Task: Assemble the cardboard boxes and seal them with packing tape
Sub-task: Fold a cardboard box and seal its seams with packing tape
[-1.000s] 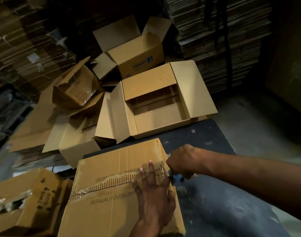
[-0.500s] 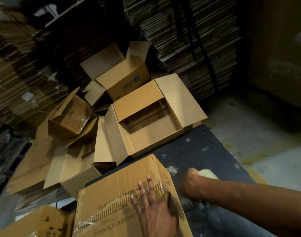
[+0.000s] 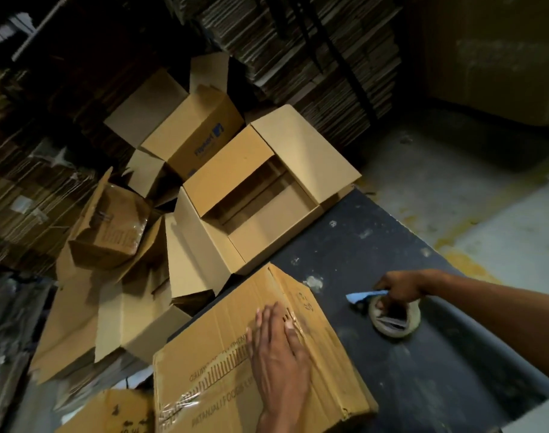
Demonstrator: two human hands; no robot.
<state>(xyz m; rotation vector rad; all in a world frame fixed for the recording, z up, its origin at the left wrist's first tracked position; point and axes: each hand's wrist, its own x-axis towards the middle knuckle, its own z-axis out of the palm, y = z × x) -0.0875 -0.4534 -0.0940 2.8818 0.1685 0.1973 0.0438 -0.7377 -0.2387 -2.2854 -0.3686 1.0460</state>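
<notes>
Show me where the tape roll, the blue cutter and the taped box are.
tape roll (image 3: pixel 408 327), head view, on its outer rim.
blue cutter (image 3: pixel 360 295), head view, on its blue body.
taped box (image 3: pixel 323 354), head view, on its top face.

Between the left hand (image 3: pixel 279 348), flat on the closed box (image 3: pixel 235 354), and the right hand (image 3: pixel 401 290) on the tape roll (image 3: pixel 395 320), a strip of bare dark table (image 3: pixel 423 385) lies open. Beyond both hands, an open carton (image 3: pixel 260 198) blocks the table's far edge. Left of the left hand, tumbled boxes (image 3: pixel 110 232) crowd close.

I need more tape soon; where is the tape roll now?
In the head view the tape roll lies on the dark table, right of the taped box, under the right hand.
</notes>
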